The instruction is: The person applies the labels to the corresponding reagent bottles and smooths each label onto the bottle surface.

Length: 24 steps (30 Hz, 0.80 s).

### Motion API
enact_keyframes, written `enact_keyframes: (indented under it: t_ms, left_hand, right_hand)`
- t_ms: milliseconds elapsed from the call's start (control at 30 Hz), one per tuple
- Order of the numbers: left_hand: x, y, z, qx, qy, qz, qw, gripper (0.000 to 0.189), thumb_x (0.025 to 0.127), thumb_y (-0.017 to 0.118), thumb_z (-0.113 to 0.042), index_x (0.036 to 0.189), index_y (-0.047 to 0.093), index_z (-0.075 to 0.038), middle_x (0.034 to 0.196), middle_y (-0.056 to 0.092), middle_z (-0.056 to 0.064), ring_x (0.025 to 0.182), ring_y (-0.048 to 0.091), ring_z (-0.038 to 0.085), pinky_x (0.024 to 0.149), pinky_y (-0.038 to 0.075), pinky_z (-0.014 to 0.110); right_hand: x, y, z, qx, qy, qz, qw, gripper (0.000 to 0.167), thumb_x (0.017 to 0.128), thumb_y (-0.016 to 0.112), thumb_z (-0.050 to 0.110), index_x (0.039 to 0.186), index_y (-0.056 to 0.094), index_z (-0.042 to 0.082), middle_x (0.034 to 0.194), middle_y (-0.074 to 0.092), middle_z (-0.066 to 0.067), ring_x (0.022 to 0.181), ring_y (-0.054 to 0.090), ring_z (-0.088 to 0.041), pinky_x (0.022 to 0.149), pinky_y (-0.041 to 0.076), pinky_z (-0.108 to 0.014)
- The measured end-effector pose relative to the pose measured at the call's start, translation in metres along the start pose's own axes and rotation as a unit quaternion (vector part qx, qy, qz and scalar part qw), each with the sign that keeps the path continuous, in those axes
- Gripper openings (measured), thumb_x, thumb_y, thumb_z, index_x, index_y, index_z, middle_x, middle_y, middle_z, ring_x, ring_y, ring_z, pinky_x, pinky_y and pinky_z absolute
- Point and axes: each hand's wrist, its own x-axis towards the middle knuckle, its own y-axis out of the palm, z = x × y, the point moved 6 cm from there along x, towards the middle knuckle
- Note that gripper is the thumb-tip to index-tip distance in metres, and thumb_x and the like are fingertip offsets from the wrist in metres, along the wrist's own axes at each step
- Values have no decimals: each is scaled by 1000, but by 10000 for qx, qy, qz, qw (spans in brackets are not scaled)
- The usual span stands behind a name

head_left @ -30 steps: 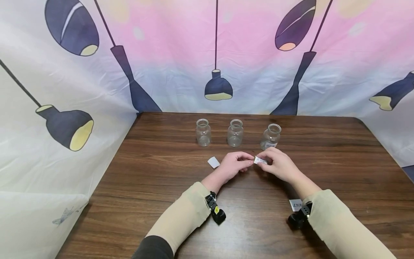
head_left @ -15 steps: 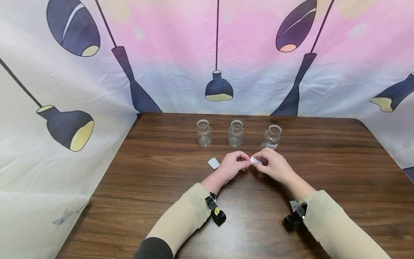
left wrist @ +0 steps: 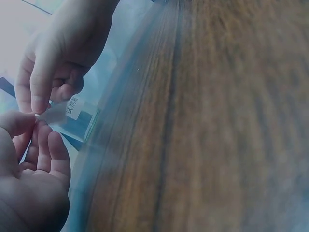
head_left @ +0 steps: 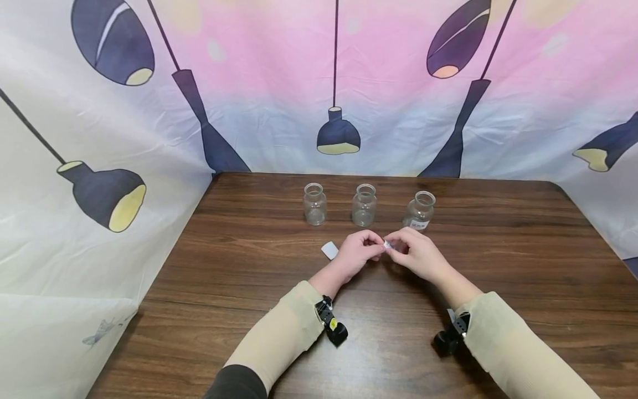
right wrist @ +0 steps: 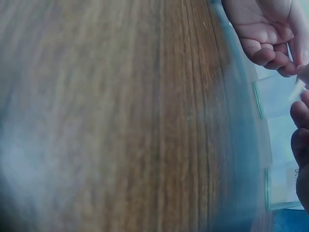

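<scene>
My left hand (head_left: 355,256) and right hand (head_left: 422,257) meet over the middle of the table, fingertips together at a small white printed label (head_left: 388,245). In the left wrist view, thumb and forefinger of each hand pinch the label (left wrist: 54,113) where they meet; the fingertips cover much of it. Just behind the right hand stands a glass jar (head_left: 421,206) bearing a white label with dark characters (head_left: 418,225). Two unlabelled-looking glass jars, a left one (head_left: 315,206) and a middle one (head_left: 364,206), stand upright in line with it.
A blank white slip (head_left: 329,250) lies beside the left wrist on the wooden table (head_left: 239,266). Another slip (head_left: 451,315) is mostly hidden by the right wrist camera (head_left: 448,339). A patterned cloth (head_left: 279,111) hangs behind the table's far edge.
My right hand has shifted left with the label, bringing it to the left fingertips, and now covers more of it. The right forearm hides more of the slip below. The jars have stayed put.
</scene>
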Motion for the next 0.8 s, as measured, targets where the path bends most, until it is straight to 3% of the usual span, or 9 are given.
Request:
enact_keyframes:
  t_ms: [133,267,433,800]
  left_hand:
    - [9,-1,15,-187,-75,-45,9998,12,86,61,1,93,61,12,75,58,-2,66,55,12,68,52,33]
    - [17,-1,29,-397,-105,-69,9991,14,87,62,0,95,61,12,76,60,-2,66,56,11,63,50,27]
    - [19,0,32,-568,-34,-97,9983,15,88,62,-2,97,61,10,79,61,2,66,58,10,62,49,23]
    - [18,-1,29,-708,36,-100,9974,16,87,60,2,98,60,14,76,61,0,65,59,9,64,51,24]
  right_hand:
    - [0,1,0,246,276,84,9993,19,80,72,10,98,65,10,79,62,6,65,54,-6,57,45,-25]
    - [0,1,-1,412,330,-42,9986,14,80,72,7,89,62,11,73,59,7,63,53,-6,56,44,-24]
    - [0,0,0,445,272,-294,9982,13,79,73,4,85,64,11,76,58,6,66,52,-6,58,44,-24]
    - [0,4,-2,790,936,-162,9923,12,82,70,6,90,62,8,67,55,5,59,49,-8,51,40,-23]
